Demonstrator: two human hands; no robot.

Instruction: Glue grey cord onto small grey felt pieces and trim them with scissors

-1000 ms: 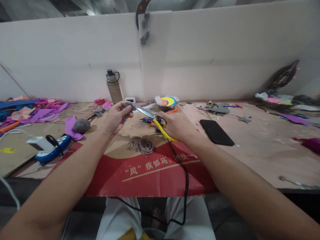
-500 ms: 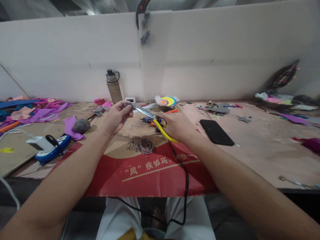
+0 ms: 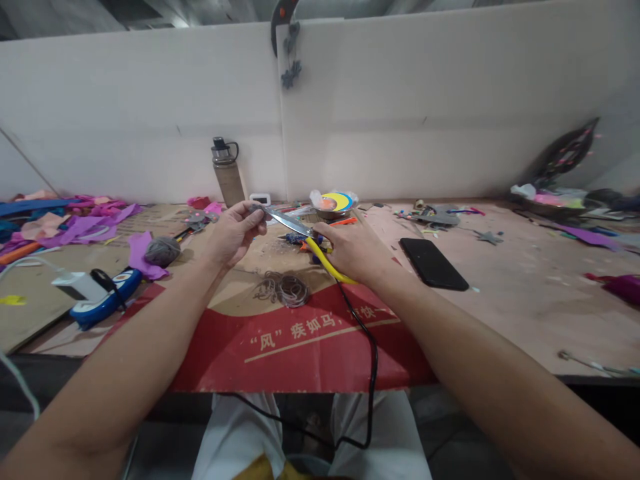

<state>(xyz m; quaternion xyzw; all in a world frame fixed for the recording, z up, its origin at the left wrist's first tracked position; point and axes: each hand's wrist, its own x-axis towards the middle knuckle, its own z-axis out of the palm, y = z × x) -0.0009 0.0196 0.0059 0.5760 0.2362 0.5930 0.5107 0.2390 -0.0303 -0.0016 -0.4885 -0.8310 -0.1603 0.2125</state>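
Note:
My right hand (image 3: 355,253) grips yellow-handled scissors (image 3: 300,235), their steel blades pointing left and up over the table. My left hand (image 3: 235,233) is closed in a pinch on a small grey piece (image 3: 259,209) held right at the blade tips. Both hands hover above a brown and red cardboard sheet (image 3: 300,340). Just below them on the cardboard lies a tangle of thin grey loops (image 3: 283,290). A black cord (image 3: 367,360) runs from under my right hand down past the table edge.
A black phone (image 3: 433,265) lies to the right. A grey yarn ball (image 3: 163,251), purple felt scraps (image 3: 85,227), a blue device (image 3: 103,301) and white charger (image 3: 73,287) sit left. A bottle (image 3: 227,175) and a small bowl (image 3: 334,203) stand by the white partition (image 3: 400,100).

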